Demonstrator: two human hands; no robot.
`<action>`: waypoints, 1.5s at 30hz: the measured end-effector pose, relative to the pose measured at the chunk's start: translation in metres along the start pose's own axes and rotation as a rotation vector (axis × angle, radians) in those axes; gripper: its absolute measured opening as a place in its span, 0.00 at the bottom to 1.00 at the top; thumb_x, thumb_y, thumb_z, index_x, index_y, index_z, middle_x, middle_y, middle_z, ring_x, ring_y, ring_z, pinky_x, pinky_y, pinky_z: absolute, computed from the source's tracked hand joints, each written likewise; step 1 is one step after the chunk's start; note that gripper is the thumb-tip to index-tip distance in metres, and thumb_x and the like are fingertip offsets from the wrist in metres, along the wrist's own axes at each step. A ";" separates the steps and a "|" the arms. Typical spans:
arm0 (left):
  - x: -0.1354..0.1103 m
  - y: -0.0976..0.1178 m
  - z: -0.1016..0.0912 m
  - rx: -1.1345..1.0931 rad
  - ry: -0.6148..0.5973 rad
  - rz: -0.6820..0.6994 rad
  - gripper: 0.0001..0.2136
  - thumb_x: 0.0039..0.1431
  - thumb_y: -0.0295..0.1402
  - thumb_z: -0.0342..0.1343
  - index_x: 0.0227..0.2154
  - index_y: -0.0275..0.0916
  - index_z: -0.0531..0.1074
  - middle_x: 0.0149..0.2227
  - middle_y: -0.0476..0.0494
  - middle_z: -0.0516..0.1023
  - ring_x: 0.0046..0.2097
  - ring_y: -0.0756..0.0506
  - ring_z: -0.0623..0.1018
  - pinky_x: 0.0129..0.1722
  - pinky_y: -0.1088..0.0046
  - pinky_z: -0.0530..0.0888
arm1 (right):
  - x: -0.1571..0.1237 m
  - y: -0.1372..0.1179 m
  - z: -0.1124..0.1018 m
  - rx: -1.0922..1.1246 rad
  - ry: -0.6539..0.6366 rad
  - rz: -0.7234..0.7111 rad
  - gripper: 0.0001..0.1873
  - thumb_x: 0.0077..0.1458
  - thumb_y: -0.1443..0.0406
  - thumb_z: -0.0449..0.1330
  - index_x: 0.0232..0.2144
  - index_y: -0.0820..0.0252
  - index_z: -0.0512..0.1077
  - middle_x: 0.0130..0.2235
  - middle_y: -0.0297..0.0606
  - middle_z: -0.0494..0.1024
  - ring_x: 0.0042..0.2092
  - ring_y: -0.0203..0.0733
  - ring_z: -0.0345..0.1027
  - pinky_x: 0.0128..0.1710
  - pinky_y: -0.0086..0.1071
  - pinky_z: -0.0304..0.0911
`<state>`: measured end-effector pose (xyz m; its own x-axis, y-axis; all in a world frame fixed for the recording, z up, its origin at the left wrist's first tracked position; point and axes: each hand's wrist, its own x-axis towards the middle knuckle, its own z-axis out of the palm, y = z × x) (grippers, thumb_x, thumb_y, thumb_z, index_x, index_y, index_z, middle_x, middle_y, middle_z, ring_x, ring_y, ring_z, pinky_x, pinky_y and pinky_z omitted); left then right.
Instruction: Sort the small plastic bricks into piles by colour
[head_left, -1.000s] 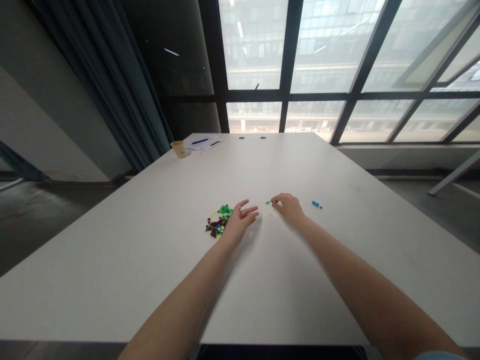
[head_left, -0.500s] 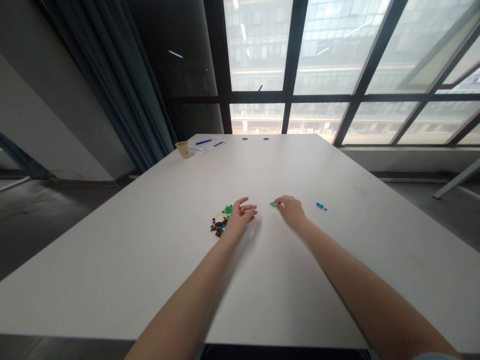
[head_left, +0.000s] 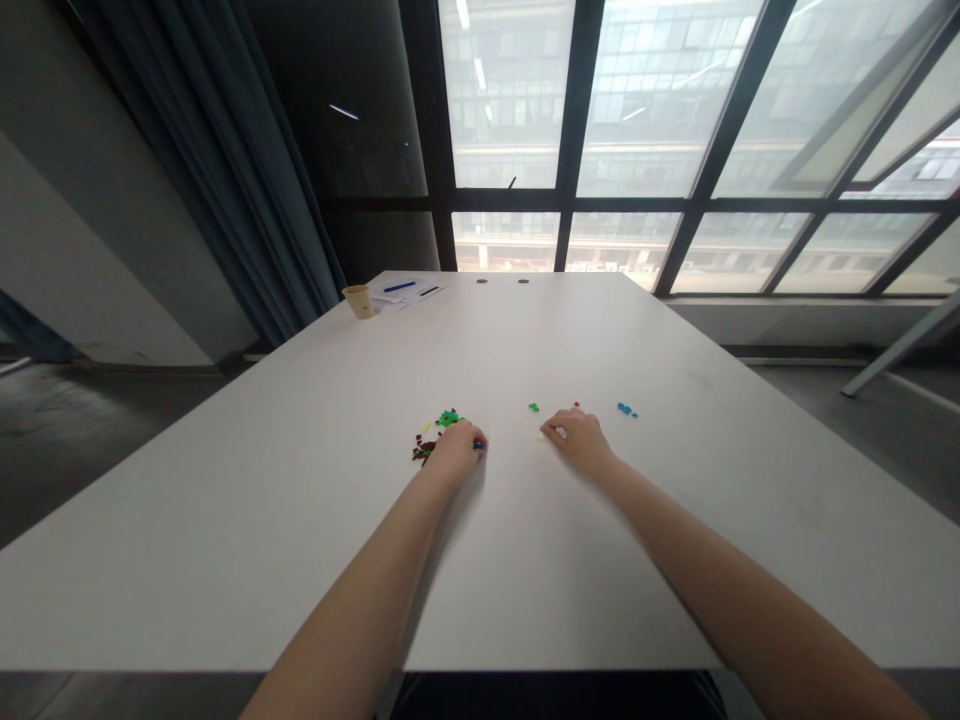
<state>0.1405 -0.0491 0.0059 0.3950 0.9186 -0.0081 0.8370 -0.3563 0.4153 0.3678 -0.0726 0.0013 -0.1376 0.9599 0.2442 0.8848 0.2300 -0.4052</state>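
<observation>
My left hand (head_left: 459, 450) is closed at the right edge of a mixed pile of small building bricks, with a small blue brick (head_left: 478, 445) at its fingertips. Dark brown bricks (head_left: 426, 450) and green bricks (head_left: 448, 417) show beside it, and the hand covers part of the pile. My right hand (head_left: 581, 440) is pinched low over the table, its fingertips on a small pale yellow brick (head_left: 542, 436). Just beyond that hand lie a few green bricks (head_left: 534, 407) and a tiny red brick (head_left: 577, 404). Blue bricks (head_left: 626, 409) lie to its right.
The white table (head_left: 480, 580) stretches away to the windows. A paper cup (head_left: 359, 302) stands at its far left edge, beside papers (head_left: 409, 293) with a blue pen (head_left: 399, 287). A yellow strip (head_left: 427, 427) lies by the brick pile.
My left hand has lowered and closed at the pile's edge from an open, raised pose. My right hand has left the green bricks and come nearer, onto the yellow brick; a red brick now shows behind it.
</observation>
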 end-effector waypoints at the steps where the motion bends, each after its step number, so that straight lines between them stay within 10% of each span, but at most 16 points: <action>1: 0.000 0.001 0.000 0.016 0.009 -0.008 0.09 0.44 0.23 0.53 0.29 0.35 0.76 0.35 0.39 0.74 0.40 0.43 0.72 0.44 0.69 0.66 | -0.001 0.002 -0.003 0.028 0.030 0.007 0.13 0.54 0.61 0.52 0.28 0.55 0.75 0.34 0.36 0.77 0.38 0.39 0.65 0.41 0.34 0.53; 11: -0.001 0.006 0.000 0.134 0.017 -0.038 0.08 0.48 0.23 0.49 0.29 0.35 0.71 0.36 0.41 0.72 0.39 0.45 0.71 0.41 0.72 0.66 | -0.014 0.047 -0.040 0.325 0.368 0.259 0.18 0.49 0.55 0.52 0.28 0.61 0.76 0.30 0.39 0.77 0.30 0.38 0.64 0.33 0.31 0.58; 21: 0.002 0.007 0.006 0.160 0.071 0.001 0.11 0.47 0.22 0.46 0.28 0.35 0.73 0.34 0.38 0.74 0.39 0.43 0.72 0.41 0.69 0.66 | -0.018 0.060 -0.044 0.147 0.287 0.249 0.17 0.50 0.57 0.51 0.27 0.59 0.76 0.30 0.38 0.76 0.29 0.37 0.63 0.33 0.31 0.57; 30: 0.002 0.018 -0.006 -0.344 0.230 0.000 0.06 0.44 0.29 0.56 0.27 0.37 0.73 0.30 0.44 0.73 0.32 0.47 0.71 0.35 0.71 0.67 | -0.019 0.058 -0.040 0.112 0.259 0.200 0.16 0.51 0.58 0.51 0.24 0.58 0.75 0.28 0.36 0.75 0.28 0.37 0.63 0.32 0.30 0.56; 36: -0.003 0.054 0.005 -1.055 0.126 0.162 0.11 0.37 0.33 0.62 0.25 0.37 0.68 0.30 0.48 0.68 0.35 0.50 0.68 0.32 0.77 0.65 | -0.020 0.029 -0.040 0.234 0.313 -0.038 0.14 0.53 0.60 0.52 0.26 0.59 0.75 0.27 0.38 0.75 0.32 0.38 0.66 0.35 0.31 0.59; 45: -0.006 0.065 0.012 -1.221 -0.002 0.228 0.12 0.35 0.33 0.65 0.23 0.37 0.68 0.30 0.49 0.66 0.33 0.52 0.66 0.31 0.78 0.62 | -0.034 -0.011 -0.043 0.331 0.356 -0.514 0.11 0.51 0.65 0.58 0.39 0.52 0.72 0.32 0.36 0.74 0.36 0.38 0.66 0.43 0.37 0.60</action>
<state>0.1968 -0.0802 0.0219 0.4868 0.8560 0.1742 -0.1500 -0.1145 0.9820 0.3822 -0.1146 0.0354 -0.2979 0.6188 0.7268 0.5571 0.7310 -0.3940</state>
